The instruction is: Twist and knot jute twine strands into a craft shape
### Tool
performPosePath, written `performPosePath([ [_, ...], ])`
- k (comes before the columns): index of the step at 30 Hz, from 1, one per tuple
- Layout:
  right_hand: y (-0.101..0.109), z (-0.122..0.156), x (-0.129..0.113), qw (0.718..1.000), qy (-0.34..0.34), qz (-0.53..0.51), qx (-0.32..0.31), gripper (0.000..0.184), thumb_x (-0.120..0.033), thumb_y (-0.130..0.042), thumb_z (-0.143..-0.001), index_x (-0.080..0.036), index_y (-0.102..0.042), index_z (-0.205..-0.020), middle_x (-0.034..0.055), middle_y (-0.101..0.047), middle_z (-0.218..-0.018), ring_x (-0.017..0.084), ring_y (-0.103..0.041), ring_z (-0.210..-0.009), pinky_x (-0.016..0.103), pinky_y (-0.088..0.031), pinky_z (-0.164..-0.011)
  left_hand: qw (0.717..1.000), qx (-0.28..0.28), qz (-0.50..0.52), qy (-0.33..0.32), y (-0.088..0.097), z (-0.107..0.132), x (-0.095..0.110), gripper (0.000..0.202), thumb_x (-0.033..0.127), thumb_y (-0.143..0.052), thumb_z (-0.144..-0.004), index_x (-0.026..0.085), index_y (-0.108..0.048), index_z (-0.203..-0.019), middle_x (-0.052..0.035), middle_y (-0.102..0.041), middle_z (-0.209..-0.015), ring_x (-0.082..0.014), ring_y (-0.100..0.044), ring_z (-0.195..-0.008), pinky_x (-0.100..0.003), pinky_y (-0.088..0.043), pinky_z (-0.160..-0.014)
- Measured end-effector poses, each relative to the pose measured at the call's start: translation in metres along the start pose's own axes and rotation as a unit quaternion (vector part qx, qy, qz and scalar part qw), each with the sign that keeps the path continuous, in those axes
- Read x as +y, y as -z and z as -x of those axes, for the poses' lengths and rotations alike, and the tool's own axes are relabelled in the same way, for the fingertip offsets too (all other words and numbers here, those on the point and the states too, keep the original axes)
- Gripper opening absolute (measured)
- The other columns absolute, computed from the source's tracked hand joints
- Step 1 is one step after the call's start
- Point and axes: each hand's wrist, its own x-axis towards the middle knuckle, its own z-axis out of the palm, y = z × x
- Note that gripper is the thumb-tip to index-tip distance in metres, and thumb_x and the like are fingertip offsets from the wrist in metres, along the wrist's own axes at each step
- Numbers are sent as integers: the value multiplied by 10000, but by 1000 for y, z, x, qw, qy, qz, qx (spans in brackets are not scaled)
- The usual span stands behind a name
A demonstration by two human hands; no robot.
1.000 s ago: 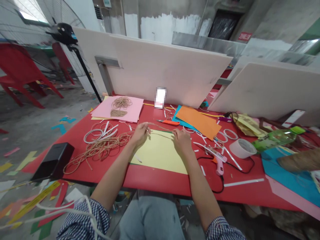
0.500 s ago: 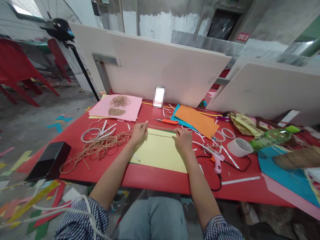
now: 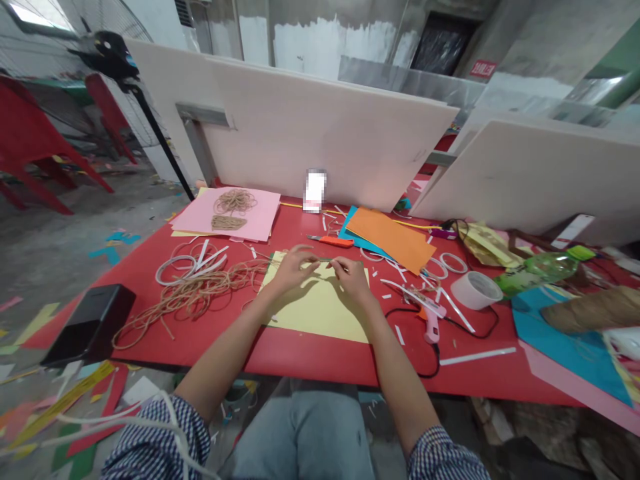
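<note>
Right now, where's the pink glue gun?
In the head view, the pink hot glue gun lies on the red table, to the right of the person's right hand.

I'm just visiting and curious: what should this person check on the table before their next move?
1. Left hand and right hand are both over the pale yellow card sheet: ok.
2. Thin tan twine strand is gripped between the fingers: cannot tell, too fine to see.
3. Card lies flat on the red table: ok.
4. Orange-handled craft knife is apart from both hands: ok.
5. Pink hot glue gun is apart from the card: ok.
</note>
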Motion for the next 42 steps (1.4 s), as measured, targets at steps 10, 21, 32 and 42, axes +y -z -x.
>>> performPosePath([
  [10,10,-6,8,998,-47,-25,26,401,-472,-450,-907,-201,-647,-687,43,-656,-710,187,-582,-711,290,-424,-693,997,35,22,72,5,1,-2,258,372,-593,-864,171,-717,-758,-17,-637,-640,-132,-489,-587,-241,-349,-598],
  [21,5,-6,10,991,-70,15,114,315,-434,-524,-864,-192,-678,-732,70,-717,-770,218,-622,-763,316,-434,-715,996,-25,2,85,19,-5,-13,210,325,-643,-819,189,-769,-718,-7,-633,-550,-127,-472,-535,-245,-300,-576],
  [32,7,-6,7,992,-61,-81,80,337,-499,-556,-810,-203,-710,-761,66,-727,-778,214,-620,-762,327,-480,-733,993,29,41,106,21,-2,-17,300,426,-616,-836,194,-762,-713,-8,-626,-538,-133,-477,-539,-245,-301,-541],
  [42,8,-5,7,989,-73,-57,116,324,-441,-537,-841,-191,-713,-734,59,-713,-729,209,-617,-733,305,-448,-697,993,31,36,106,20,-2,-16,250,389,-645,-813,191,-754,-706,-5,-632,-542,-129,-466,-533,-246,-305,-541],
])
